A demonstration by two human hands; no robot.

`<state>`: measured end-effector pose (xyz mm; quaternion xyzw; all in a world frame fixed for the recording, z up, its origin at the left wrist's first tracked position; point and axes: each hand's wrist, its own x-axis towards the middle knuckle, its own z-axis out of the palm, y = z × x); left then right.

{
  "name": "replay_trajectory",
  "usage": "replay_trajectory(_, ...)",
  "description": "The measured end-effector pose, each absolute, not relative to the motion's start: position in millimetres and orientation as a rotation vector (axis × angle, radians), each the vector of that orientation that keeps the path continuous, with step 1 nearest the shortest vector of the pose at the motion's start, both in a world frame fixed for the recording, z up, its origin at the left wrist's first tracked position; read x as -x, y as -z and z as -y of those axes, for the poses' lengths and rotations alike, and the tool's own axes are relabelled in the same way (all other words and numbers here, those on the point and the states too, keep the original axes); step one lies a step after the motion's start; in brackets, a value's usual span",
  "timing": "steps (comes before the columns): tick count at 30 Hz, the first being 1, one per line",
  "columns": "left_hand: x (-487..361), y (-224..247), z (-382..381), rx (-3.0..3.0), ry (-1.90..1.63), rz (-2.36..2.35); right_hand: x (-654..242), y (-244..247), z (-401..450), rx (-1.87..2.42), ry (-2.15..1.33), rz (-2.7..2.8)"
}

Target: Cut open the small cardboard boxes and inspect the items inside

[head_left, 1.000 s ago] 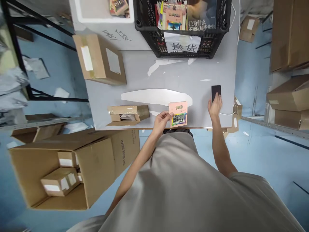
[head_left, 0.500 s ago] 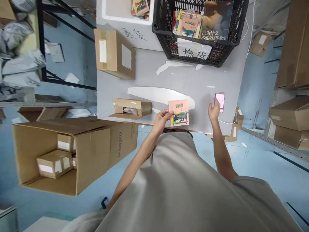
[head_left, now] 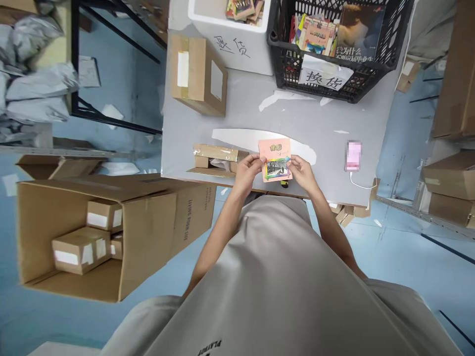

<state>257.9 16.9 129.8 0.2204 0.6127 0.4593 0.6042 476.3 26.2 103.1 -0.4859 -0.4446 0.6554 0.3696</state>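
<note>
A small pink book with a rainbow-framed picture on its cover is held up over the front edge of the table. My left hand pinches its left side, and my right hand grips the right side. Just left of my left hand lies an opened small carton with some whitish packing showing inside. A phone with a pink screen rests on the table to the right, a white cable running from it. Below the book peeks a small black-and-yellow item, mostly hidden.
A closed carton stands at the table's left. Behind it are a white foam box and a black plastic crate, both holding books. A large open carton with several small boxes sits at lower left. Torn white paper marks the tabletop.
My right hand has left the phone and moved left to the book's right side. My left hand still holds the book. The view has shifted, so the table appears farther right.
</note>
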Motion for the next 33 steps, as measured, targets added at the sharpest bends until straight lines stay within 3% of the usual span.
replay_trajectory(20,-51,-131,-21,-0.803,-0.998,-1.098,-281,-143,0,1.431,-1.309,1.154)
replay_trajectory(27,-36,-141,-29,-0.898,-1.140,-1.128,-241,-174,15,1.610,-0.752,1.290)
replay_trajectory(33,-68,-179,-14,-1.014,-1.149,-1.154,-216,-196,12,1.492,-1.114,1.240)
